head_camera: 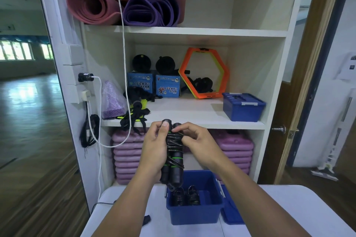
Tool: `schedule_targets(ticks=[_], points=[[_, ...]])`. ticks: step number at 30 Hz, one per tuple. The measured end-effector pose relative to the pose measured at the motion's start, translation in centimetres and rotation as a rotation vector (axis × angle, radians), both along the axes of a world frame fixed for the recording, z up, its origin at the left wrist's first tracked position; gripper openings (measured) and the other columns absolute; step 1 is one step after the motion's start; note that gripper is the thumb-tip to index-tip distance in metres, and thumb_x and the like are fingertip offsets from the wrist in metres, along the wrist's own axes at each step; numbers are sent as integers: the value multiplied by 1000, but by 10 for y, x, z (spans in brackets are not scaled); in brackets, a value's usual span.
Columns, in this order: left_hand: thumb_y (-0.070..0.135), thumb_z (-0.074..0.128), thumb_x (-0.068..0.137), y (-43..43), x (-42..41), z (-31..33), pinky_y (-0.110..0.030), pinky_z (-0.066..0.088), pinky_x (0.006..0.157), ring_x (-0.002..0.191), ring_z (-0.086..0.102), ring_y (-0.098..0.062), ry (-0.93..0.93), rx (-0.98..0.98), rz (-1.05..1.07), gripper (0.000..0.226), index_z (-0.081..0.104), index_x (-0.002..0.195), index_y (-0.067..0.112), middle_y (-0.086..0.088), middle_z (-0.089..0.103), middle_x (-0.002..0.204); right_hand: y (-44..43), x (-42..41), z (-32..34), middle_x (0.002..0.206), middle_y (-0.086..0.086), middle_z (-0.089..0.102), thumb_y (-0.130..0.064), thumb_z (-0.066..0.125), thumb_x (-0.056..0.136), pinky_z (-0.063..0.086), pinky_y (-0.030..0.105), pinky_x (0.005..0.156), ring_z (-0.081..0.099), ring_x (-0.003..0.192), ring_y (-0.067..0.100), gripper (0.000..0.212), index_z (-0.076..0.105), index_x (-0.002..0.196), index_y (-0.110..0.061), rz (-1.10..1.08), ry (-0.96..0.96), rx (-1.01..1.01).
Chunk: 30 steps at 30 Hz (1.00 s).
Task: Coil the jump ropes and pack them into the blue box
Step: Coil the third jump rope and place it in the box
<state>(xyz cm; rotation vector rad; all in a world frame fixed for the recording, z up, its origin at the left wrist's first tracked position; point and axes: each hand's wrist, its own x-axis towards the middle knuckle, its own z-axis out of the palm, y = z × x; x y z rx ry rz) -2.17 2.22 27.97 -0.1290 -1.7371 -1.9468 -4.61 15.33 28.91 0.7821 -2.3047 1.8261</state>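
Tucking the last turn of cord above the open box

Our left hand [154, 152] clamps the jump rope [173, 152] handles; our right hand [196, 140] fingers pinch the wound cord, above the blue box [194, 215] on the bench [289, 208]. If that end slips loose, we judge the coil could unwind before packing beside two packed ropes [185, 197].

Three jump ropes [173, 152], two blue boxes [194, 215].

Matt black jump rope handles [174, 171] — glossy blue plastic box [194, 211].
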Motion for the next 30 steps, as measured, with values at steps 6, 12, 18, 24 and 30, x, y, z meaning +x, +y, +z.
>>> schedule_targets(ticks=[6,12,18,24,30], points=[[40,52,99,-1,-3,-2,-54,52,74,74,57,-18,-37,-29,-5,21,61,89,25,-1,62,80,2,2,-1,98,-2,74,-23,50,73,52,51,96,68,99,16,29,71,88,-35,-22,50,67],[43,52,98,-4,-8,1,-50,52,72,72,57,-17,-34,-82,47,21,61,86,29,0,63,79,-3,8,-15,107,-8,74,-16,44,91,51,43,95,67,98,20,38,52,110,-48,-69,73,35],[41,51,99,-12,-20,2,-36,50,74,80,61,-15,-41,-87,81,14,55,103,28,3,64,90,-25,4,-28,122,-17,64,-27,47,100,51,35,95,64,104,11,26,52,124,-34,-185,6,-66],[19,48,101,-20,-26,-2,-5,39,55,73,49,3,-79,-35,74,16,44,117,15,11,53,86,-39,5,-42,134,-15,46,-44,44,101,38,37,113,48,125,5,42,43,143,-43,-126,-142,-114],[30,52,98,-36,-32,-12,-34,49,78,80,60,-16,-205,13,-66,11,52,96,20,-1,62,89,-47,-1,-53,123,-2,68,-44,53,98,51,35,99,65,113,16,33,57,125,-28,-93,-353,-312]])
